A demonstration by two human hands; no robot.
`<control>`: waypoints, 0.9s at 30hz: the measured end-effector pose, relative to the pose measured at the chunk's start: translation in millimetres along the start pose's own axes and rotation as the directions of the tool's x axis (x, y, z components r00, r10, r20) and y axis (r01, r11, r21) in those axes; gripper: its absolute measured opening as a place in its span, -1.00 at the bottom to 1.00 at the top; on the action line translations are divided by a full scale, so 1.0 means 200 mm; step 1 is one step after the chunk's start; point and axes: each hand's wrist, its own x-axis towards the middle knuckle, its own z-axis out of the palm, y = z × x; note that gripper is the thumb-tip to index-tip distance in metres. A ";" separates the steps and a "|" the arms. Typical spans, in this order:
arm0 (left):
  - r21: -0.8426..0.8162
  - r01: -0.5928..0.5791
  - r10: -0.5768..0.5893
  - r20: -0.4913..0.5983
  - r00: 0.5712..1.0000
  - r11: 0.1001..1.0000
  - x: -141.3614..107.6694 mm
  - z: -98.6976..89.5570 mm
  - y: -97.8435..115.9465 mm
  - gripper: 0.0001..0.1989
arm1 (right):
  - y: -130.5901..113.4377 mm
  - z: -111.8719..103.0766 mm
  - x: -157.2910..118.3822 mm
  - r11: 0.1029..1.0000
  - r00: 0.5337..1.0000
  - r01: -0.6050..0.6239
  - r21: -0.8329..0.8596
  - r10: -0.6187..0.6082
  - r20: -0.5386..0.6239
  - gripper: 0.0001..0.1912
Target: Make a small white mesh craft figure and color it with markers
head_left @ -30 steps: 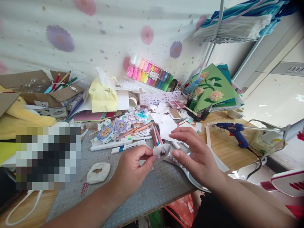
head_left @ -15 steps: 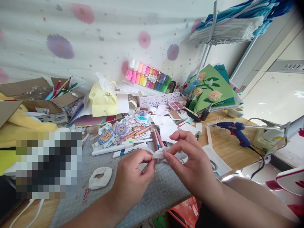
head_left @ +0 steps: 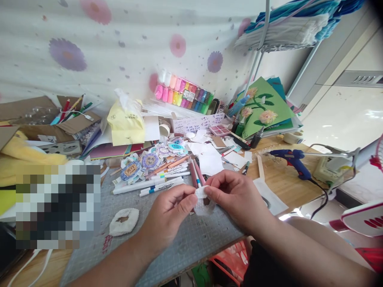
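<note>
Between my two hands is a small piece of thin white tissue-like material [head_left: 204,206], folded along its top and hanging loose below. My left hand [head_left: 170,213] pinches its left end between thumb and forefinger. At the right end, my right hand [head_left: 236,197] pinches it the same way, with the other fingers curled in. Both hands are above the grey cutting mat [head_left: 155,255]. To the left of my left hand, a padded white ring [head_left: 131,221] with an opening in its middle lies flat on the mat.
Several markers [head_left: 161,186] and paper cutouts [head_left: 130,169] crowd the mat behind my hands. A blue glue gun [head_left: 291,157] stands at the right by a roll of tape [head_left: 292,137]. A yellow tissue pack [head_left: 127,123] and a cardboard box [head_left: 36,119] are at the back left.
My right hand's raised fingers have curled down and its grip has moved closer to my left hand. The white material now hangs down between them. The view has shifted slightly.
</note>
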 end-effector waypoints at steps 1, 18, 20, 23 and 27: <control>0.006 0.012 -0.012 -0.015 1.000 1.000 0.00 0.00 0.00 -0.77 | 0.01 0.00 0.00 1.000 1.000 -0.009 0.024 0.009 0.007 -0.83; -0.483 0.184 -0.162 0.089 0.983 0.856 0.03 0.01 -0.01 -0.81 | 0.07 0.04 0.03 0.839 0.986 -0.147 0.524 0.168 0.007 -0.74; -0.445 0.209 -0.189 0.090 0.978 0.871 0.03 0.01 -0.02 -0.85 | 0.08 0.04 0.02 0.846 0.987 -0.135 0.515 0.162 -0.008 -0.76; -0.398 0.234 -0.227 0.064 0.972 0.887 0.04 0.01 -0.03 -0.82 | 0.08 0.03 0.02 0.855 0.987 -0.153 0.495 0.157 0.034 -0.78; -0.488 0.294 -0.311 0.050 0.949 0.821 0.04 0.00 -0.04 -0.83 | 0.07 -0.14 0.03 0.964 0.999 -0.012 0.267 0.025 -0.047 -0.73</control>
